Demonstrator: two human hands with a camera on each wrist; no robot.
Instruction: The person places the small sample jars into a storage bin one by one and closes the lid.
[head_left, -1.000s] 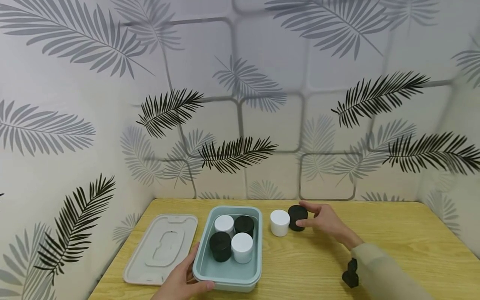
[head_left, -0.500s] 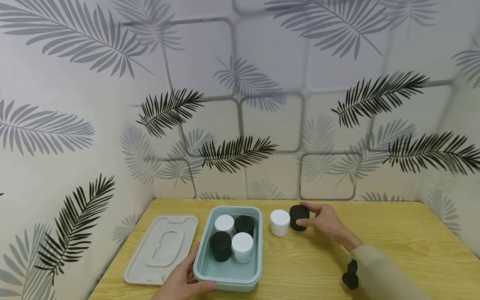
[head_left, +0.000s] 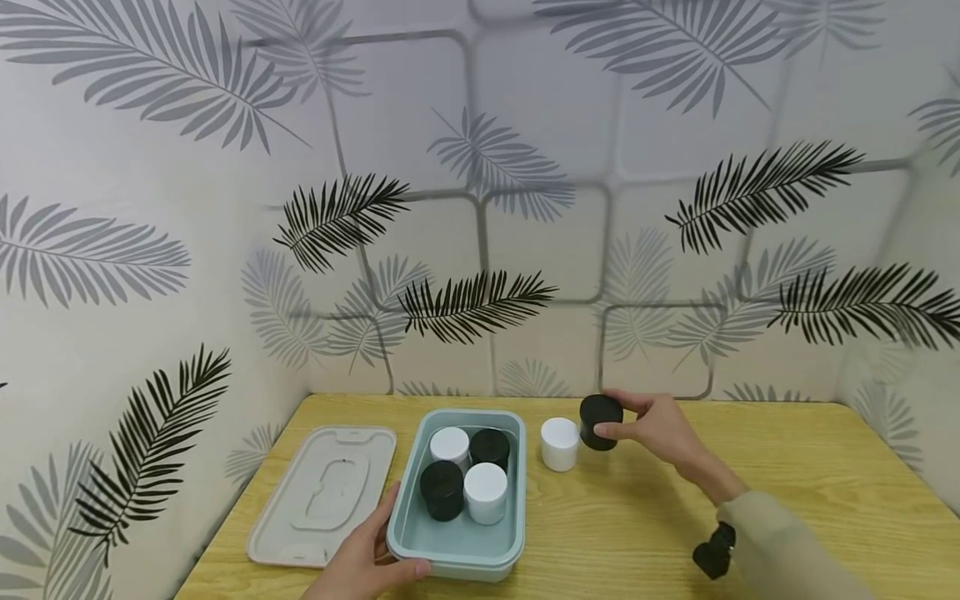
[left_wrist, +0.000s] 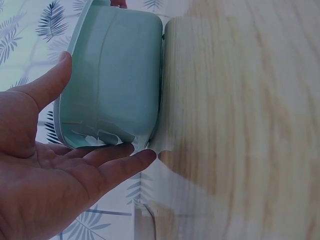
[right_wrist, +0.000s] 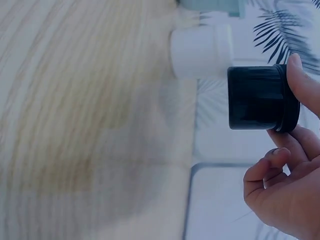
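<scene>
My right hand (head_left: 667,435) pinches a black lidded jar (right_wrist: 255,97) by its lid, thumb on one side and fingers on the other. The right wrist view shows this jar raised off the tabletop. Close beside it, a white jar (head_left: 559,447) stands on the table. My left hand (head_left: 366,554) holds the near left corner of a pale blue-green plastic box (head_left: 517,508), thumb at the rim and fingers along the side wall. Inside the box stand two white jars and two black jars, grouped toward its far end, with bare floor at the near end.
A pale grey rectangular lid (head_left: 330,492) lies flat on the wooden table (head_left: 810,483), left of the box. Behind the table rises a wall (head_left: 540,367) with a leaf pattern. A small black object (head_left: 712,552) shows at the right wrist.
The right hand has lifted the black jar up off the table, after moving it slightly right, away from the white jar. My left hand and the box have stayed in place.
</scene>
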